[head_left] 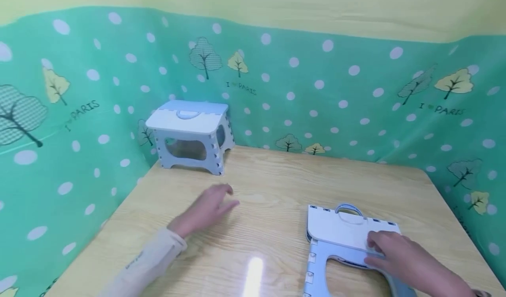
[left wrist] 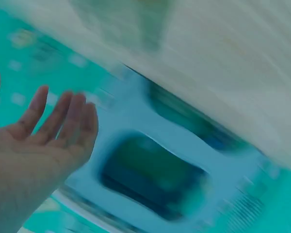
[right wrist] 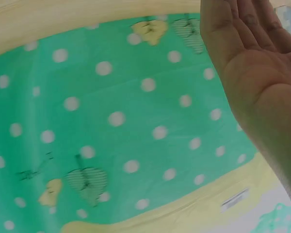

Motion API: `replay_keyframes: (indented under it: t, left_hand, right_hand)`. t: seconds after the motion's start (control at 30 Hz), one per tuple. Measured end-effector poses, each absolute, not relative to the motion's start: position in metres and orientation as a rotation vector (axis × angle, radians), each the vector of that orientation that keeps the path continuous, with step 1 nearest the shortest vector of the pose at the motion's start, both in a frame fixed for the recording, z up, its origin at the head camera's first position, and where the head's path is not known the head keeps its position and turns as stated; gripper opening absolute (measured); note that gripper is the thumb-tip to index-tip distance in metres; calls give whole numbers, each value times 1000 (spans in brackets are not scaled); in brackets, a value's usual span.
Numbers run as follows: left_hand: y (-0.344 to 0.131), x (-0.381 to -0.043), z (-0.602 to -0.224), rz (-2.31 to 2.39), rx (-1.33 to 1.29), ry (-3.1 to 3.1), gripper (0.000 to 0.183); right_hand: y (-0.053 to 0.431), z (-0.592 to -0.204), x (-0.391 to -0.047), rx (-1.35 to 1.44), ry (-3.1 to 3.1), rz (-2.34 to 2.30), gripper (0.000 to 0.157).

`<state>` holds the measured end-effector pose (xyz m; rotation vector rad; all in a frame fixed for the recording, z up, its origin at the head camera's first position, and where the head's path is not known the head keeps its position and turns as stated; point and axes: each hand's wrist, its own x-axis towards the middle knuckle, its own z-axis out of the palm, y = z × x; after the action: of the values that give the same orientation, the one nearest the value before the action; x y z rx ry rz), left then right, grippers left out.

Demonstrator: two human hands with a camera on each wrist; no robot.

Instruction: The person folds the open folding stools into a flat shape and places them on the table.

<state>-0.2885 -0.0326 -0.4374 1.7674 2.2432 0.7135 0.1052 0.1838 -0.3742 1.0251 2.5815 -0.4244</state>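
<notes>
A blue and white folding step stool point(head_left: 182, 121) stands unfolded at the table's back left corner. My left hand point(head_left: 205, 211) is in front of it, over the table, its fingers spread and nothing in them. The left wrist view shows that hand point(left wrist: 53, 131) beside the blurred side of the standing stool point(left wrist: 136, 208). At the right a second folding stool point(head_left: 336, 226) lies folded flat, its small handle toward the back. My right hand point(head_left: 399, 255) rests on its right part, fingers on the white panel. In the right wrist view this hand's point(right wrist: 262, 73) fingertips are cut off.
Wood-patterned table point(head_left: 261, 187) under both stools. A green curtain point(head_left: 316, 99) with white dots and trees hangs along the back and sides. A bright light reflection lies on the table at the front middle.
</notes>
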Motion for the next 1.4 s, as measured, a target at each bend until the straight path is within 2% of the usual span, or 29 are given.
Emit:
replay_keyframes:
  t: [0.17,0.27,0.37,0.47,0.63,0.83,1.2,1.4]
  left_hand:
    - [-18,-373,-445,593,1729,2604,57]
    - [-10,-408,-452,454,1691,2753,64]
    - [-6,-425,-462,361,1685,2787,66]
    - [-9,-425,-471,335,1690,2806,56]
    - [-19,-401,-476,292,1852,2911,35]
    - [-35,-344,-475,358,2206,2803,28]
    - [-71,-240,-470,334,2332,2539,42]
    - [-85,-200,-464,394,2382,2461,38]
  right_hand:
    - [166,-377,87,959,2633,-415,35]
    - [162,-382,85,968,2619,-403,38]
    - [160,-388,86,978,2593,-418,39]
    - [158,-392,86,992,2587,-444,38]
    - [158,-390,84,996,2615,-433,38]
    - [160,-383,79,936,2678,-370,41]
    - [155,-377,76,946,2683,-386,40]
    - [155,-371,75,953,2690,-452,37]
